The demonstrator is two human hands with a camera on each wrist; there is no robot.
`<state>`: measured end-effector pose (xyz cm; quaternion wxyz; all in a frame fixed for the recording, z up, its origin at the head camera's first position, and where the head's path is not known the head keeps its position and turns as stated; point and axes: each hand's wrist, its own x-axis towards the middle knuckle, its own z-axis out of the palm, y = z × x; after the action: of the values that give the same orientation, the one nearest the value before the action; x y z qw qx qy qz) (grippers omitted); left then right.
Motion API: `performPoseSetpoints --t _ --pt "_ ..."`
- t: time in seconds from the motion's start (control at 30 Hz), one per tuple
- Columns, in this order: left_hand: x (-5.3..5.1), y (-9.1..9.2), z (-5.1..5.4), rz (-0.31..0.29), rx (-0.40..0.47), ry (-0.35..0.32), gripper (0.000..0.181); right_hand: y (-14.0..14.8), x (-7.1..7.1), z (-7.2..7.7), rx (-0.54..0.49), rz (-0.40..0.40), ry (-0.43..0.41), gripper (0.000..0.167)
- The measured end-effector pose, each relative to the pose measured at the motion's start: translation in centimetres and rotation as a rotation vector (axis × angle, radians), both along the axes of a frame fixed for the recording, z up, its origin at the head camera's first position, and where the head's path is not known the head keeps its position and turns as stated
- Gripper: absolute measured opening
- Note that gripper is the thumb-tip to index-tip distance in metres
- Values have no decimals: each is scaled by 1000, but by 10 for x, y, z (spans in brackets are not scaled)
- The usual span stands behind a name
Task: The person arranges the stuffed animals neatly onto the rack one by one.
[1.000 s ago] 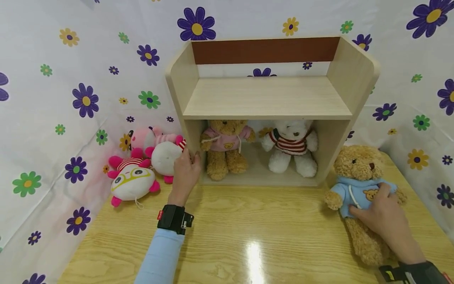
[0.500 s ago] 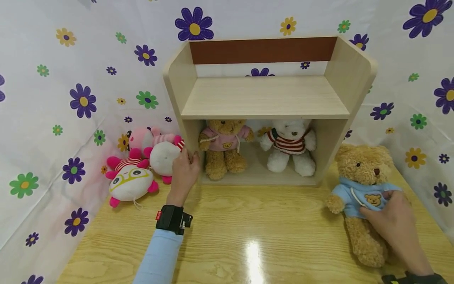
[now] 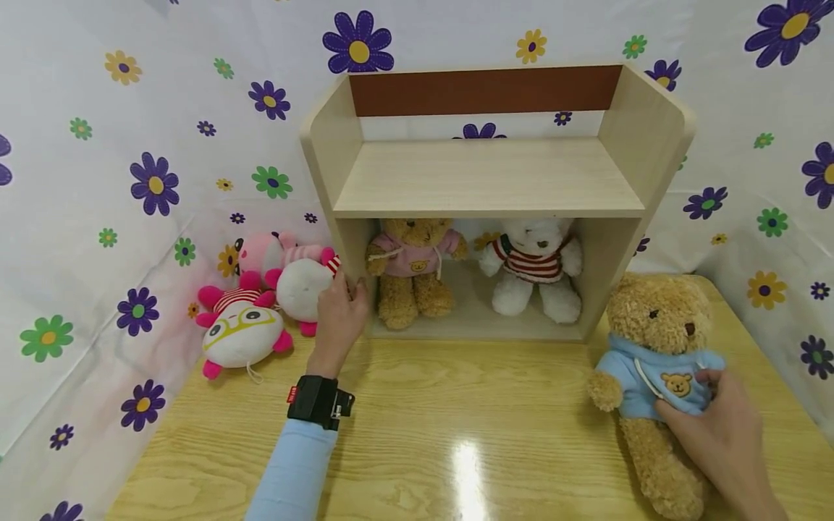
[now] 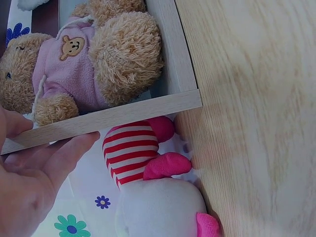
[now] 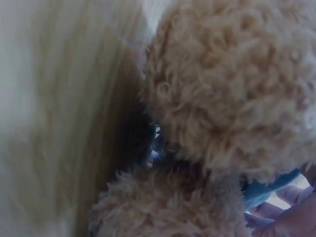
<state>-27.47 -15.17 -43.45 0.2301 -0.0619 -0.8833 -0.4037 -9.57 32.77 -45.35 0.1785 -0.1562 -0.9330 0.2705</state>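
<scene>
Overall, flower-print cloth (image 3: 78, 231) backs the wood-grain table (image 3: 404, 427), where a two-tier shelf (image 3: 489, 177) stands. To its right is a teddy bear (image 3: 658, 315) in a blue hoodie (image 3: 632, 369). The right hand (image 3: 725, 430) holds the bear by its side, likely for secure support; the left hand (image 3: 339, 318) pinches the shelf's left side panel (image 4: 113, 116), seemingly to steady it.

Teddy bears (image 3: 641, 394): three; one in the right fingers (image 3: 713, 378), two right of the left fingers (image 4: 76, 149). Soft toys (image 3: 239, 341): three, left of the left fingers. Shelf (image 3: 489, 177): one, gripped by the left fingers. Bench (image 3: 456, 405): one, below.
</scene>
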Motion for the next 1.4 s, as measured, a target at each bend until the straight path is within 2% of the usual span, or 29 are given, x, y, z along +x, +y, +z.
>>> performPoseSetpoints --t 0.1,0.17,0.43,0.7,0.9,1.1,1.27,1.4 --pt "-1 -1 0 -1 -3 -3 28 -6 3 1 -25 -18 -38 61" --pt "-1 -2 0 -3 -5 7 27 -10 5 1 -30 -20 -30 62" --pt "-3 -3 2 -3 -16 23 35 -33 8 -4 4 39 174 57" --pt "-2 -1 1 1 -5 13 21 -61 -2 -4 -45 125 307 57" --pt "-3 -3 -1 1 2 17 24 -85 -22 -3 -56 214 444 53" --pt "-2 -4 -3 7 -4 21 34 -113 -48 -6 -93 281 514 51" --pt "-1 -3 -3 3 1 27 33 -143 -76 -7 -196 312 530 48" --pt "0 -1 -3 -5 -5 32 32 -169 -94 -2 -340 330 461 44"
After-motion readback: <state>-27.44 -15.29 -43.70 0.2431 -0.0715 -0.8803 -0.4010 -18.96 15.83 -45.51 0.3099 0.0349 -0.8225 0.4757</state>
